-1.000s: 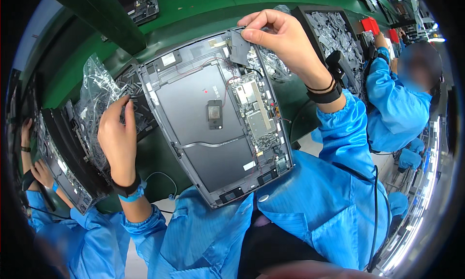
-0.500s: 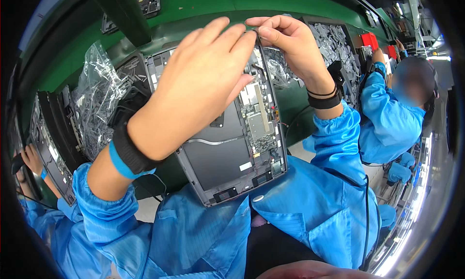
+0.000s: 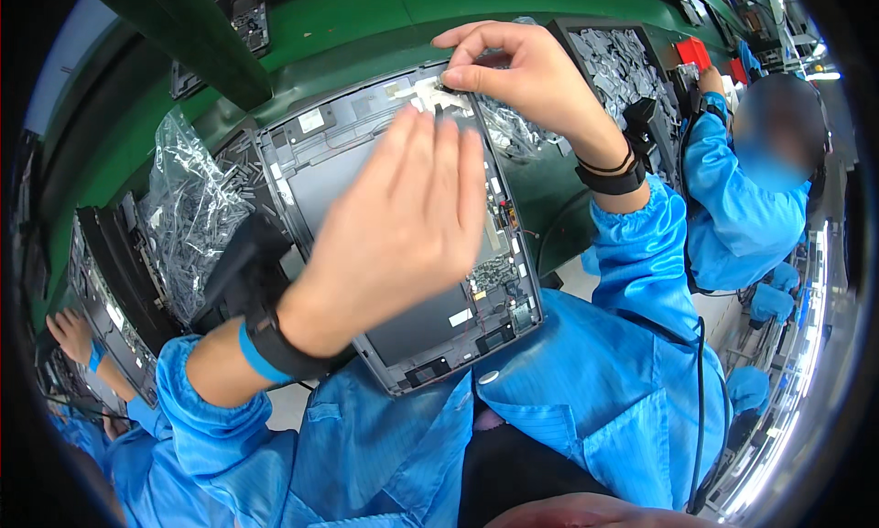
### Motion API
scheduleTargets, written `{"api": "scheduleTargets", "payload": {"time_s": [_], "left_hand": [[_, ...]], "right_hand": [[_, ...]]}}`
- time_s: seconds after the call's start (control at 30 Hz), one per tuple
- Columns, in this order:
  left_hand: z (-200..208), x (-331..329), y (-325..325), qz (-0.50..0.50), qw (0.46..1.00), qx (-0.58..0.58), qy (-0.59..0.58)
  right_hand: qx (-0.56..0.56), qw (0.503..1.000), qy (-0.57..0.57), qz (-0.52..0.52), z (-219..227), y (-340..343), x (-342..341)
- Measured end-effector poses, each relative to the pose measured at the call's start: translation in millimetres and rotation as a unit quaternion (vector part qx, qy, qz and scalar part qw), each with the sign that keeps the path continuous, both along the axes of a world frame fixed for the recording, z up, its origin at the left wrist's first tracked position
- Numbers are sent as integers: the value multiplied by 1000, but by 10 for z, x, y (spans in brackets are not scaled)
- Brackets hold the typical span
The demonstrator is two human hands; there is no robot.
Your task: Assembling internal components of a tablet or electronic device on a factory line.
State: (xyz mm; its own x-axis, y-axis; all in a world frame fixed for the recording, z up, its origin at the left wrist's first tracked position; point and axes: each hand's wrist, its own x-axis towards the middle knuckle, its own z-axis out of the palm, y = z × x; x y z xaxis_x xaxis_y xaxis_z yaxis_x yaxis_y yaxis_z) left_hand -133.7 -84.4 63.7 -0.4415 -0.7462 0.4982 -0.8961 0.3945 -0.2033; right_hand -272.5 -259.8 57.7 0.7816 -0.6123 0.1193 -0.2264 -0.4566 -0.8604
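Note:
An opened flat device (image 3: 412, 322), tablet-shaped with a dark grey frame, bare circuit board and large dark flat cells, lies tilted in front of me, its near edge against my jacket. My left hand (image 3: 398, 226) hovers over its middle, fingers stretched out side by side and slightly blurred, covering part of the board. At the device's far right corner, my right hand (image 3: 526, 75) has thumb and fingers pinched together. Whatever is between those fingertips is too small to make out. A pale shiny patch (image 3: 428, 95) shows on the device just beside them.
Left of the device stands a tray of small grey parts with a clear plastic bag (image 3: 188, 180). Another bin of grey pieces (image 3: 615, 70) is at the far right. More opened devices (image 3: 114, 299) stand at left. Co-workers in blue (image 3: 742, 198) sit on both sides.
My left hand has drawn back from the far right corner toward the device's middle, baring the far edge. The right hand has shifted slightly left and stays pinched at the corner.

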Motion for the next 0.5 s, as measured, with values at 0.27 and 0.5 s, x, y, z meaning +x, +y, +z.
{"api": "scheduleTargets", "payload": {"time_s": [0.27, 0.5], "left_hand": [[235, 248, 569, 47, 983, 38, 175], [-303, 1118, 749, 336, 867, -14, 369]], "right_hand": [[-147, 986, 38, -64, 92, 291, 74], [-156, 979, 40, -124, 57, 339, 12]]}}
